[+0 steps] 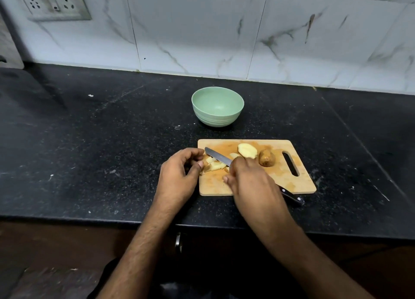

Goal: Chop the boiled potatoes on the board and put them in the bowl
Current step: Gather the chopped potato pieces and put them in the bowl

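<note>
Where the black speckled stone counter (89, 141) fills the middle of the frame, a rectangular wooden cutting board (292, 182) lies at lower centre, its surface stained orange-brown and a slot handle cut through its right end.

Item: knife (216, 156), narrow steel blade pointing to the upper left across the board, dark riveted handle jutting past the board's lower right edge.

Item: right hand (253, 184), fingers curled round the knife handle, knuckles over the board's centre.

Item: left hand (179, 175), at the board's left edge, fingers bent and drawn together with the thumb, tips touching the chopped potato pieces (214, 165); how firmly it pinches them cannot be told.

Item: chopped pieces, pale yellow, blocky, heaped just below the blade near the board's left side.

Item: halved potato (247, 150), pale cut face up, oval, above the right hand.

Item: unpeeled potato (266, 158), brown, rounded, just right of the half.

Item: bowl (217, 106), pale green, round, ribbed low on its outer wall, on the counter above the board, apart from it.

Item: white marbled wall tiles (202, 29) across the top; a switch plate (54, 1) at upper left.
</note>
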### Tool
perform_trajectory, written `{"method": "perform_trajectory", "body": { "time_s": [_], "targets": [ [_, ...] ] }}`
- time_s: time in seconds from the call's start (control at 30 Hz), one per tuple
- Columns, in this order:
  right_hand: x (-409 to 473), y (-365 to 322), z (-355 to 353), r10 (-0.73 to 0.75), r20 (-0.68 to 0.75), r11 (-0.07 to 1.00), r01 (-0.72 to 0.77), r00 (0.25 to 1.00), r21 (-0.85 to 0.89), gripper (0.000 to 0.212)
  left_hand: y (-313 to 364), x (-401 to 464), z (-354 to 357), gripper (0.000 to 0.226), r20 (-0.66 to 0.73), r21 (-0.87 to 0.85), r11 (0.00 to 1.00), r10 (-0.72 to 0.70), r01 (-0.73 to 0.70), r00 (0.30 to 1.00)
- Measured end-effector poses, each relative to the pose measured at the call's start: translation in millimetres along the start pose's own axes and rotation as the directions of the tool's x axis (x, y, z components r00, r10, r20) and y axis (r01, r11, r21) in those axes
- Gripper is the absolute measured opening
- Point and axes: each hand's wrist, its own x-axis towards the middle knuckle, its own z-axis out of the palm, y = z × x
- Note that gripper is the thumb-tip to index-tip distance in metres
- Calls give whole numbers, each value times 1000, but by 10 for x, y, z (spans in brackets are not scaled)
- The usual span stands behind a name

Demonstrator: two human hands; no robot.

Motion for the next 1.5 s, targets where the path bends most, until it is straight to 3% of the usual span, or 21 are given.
{"method": "perform_trajectory", "body": {
  "time_s": [0.27, 0.37, 0.43, 0.5, 0.6, 0.77, 0.9, 1.1, 1.27, 1.4, 1.5],
  "targets": [
    [53, -3, 229, 34, -69, 999, -32, 997, 29, 30, 9, 155, 32, 53, 186, 110, 992, 33, -54, 982],
    [107, 23, 274, -4, -114, 987, 22, 993, 157, 17, 50, 208, 46, 61, 255, 142, 986, 44, -83, 966],
    [149, 33, 323, -22, -128, 969, 53, 991, 243, 23, 69, 224, 53, 64, 293, 136, 989, 17, -60, 956],
    [197, 15, 352, -41, -117, 951, 75, 992, 300, 32, 48, 218, 40, 63, 256, 57, 998, 24, -40, 966],
    [272, -3, 370, -97, -81, 940, 118, 992, 322, 41, -14, 202, 7, 51, 84, -46, 999, 22, -18, 996],
    [384, 58, 367, -83, -145, 890, 139, 986, 434, 35, -65, 175, -50, 29, -119, -229, 973, -20, -7, 993],
    [505, 22, 409, -241, -57, 903, 246, 969, 352, 41, -51, 161, -78, 25, -172, -288, 958, -66, 14, 983],
    [569, 119, 389, -442, -38, 870, 439, 896, 225, 12, -17, 138, -71, 26, -182, -256, 967, -50, 2, 982],
    [637, 183, 372, -460, -26, 880, 459, 888, 125, 17, 15, 113, -46, 23, -158, -194, 980, 20, -51, 987],
    [712, 150, 362, -453, 6, 886, 449, 892, 112, 18, 12, 107, -46, 23, -158, -170, 984, 23, -50, 987],
    [747, 98, 347, -427, -31, 904, 427, 904, 8, 22, 2, 106, -48, 22, -159, -185, 982, 13, -43, 987]
  ]
}}
